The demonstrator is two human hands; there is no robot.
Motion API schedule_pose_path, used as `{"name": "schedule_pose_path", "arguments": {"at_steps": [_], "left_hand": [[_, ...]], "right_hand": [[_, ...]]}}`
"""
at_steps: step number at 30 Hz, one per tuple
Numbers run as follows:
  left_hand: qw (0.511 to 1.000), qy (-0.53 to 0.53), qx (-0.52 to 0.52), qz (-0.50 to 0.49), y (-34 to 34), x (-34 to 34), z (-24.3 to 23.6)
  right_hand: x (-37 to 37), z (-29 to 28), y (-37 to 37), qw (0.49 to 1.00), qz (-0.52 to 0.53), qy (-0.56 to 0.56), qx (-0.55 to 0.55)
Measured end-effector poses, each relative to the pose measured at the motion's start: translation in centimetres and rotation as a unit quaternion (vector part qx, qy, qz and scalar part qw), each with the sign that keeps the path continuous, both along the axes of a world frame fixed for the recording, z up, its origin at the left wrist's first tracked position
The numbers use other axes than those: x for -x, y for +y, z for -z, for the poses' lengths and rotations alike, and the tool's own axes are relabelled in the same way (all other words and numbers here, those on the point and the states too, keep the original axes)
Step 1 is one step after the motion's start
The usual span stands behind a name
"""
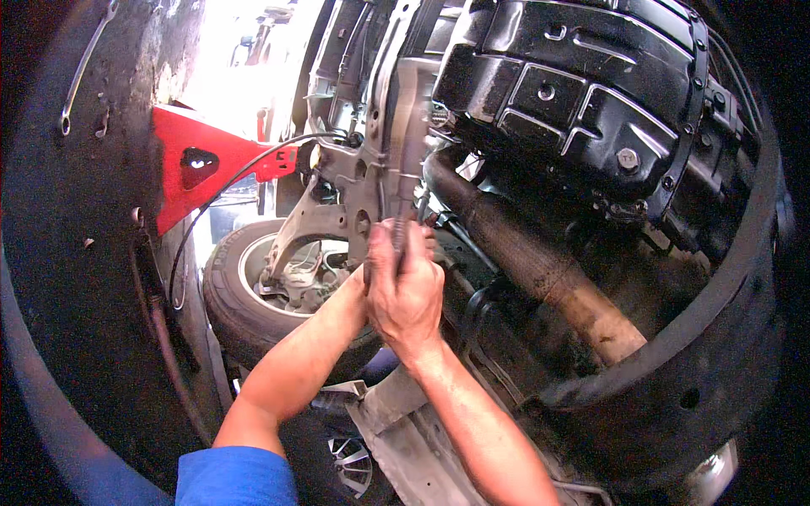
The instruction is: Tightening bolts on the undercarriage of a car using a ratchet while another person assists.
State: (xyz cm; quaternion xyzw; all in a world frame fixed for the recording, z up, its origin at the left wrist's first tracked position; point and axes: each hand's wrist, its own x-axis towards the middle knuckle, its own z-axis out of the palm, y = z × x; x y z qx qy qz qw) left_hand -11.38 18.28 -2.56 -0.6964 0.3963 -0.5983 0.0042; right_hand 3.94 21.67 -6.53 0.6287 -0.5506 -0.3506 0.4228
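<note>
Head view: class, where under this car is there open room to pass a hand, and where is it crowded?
Open gaps: between the red lift arm and the wheel, and below the rusty exhaust pipe toward the black arch liner. Crowded: where both hands, left hand and right hand, clasp a tool at the grey subframe bracket, amid cables.

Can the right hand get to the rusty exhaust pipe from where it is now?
Probably yes. The right hand is closed on a tool beside the left hand, and the exhaust pipe runs just to its right with nothing visible between them.
</note>
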Motion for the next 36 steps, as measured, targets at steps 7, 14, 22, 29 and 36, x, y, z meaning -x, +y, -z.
{"name": "schedule_pose_path", "arguments": {"at_steps": [7, 14, 22, 29, 36], "left_hand": [[0.984, -0.108, 0.137, 0.039, -2.2, -4.2, -0.1], [0.99, -0.004, 0.12, -0.072, -1.8, -2.6, -2.1], [0.924, -0.347, -0.068, -0.147, 1.9, -3.4, -0.8], [0.962, -0.173, 0.103, -0.182, -0.8, -3.5, 0.9], [1.0, 0.026, -0.009, -0.01, 0.5, 6.0, -3.3]], "right_hand": [[-0.6, -1.5, -1.4, 0.967, 0.19, 0.11, -0.13], [-1.4, -1.6, -1.4, 0.918, 0.236, 0.228, -0.224], [-0.5, -1.3, -0.2, 0.998, 0.027, -0.001, 0.05], [-2.0, -1.3, -2.3, 0.933, 0.236, 0.18, -0.204], [-0.4, 0.9, -0.8, 0.99, 0.09, -0.074, 0.079]]}}
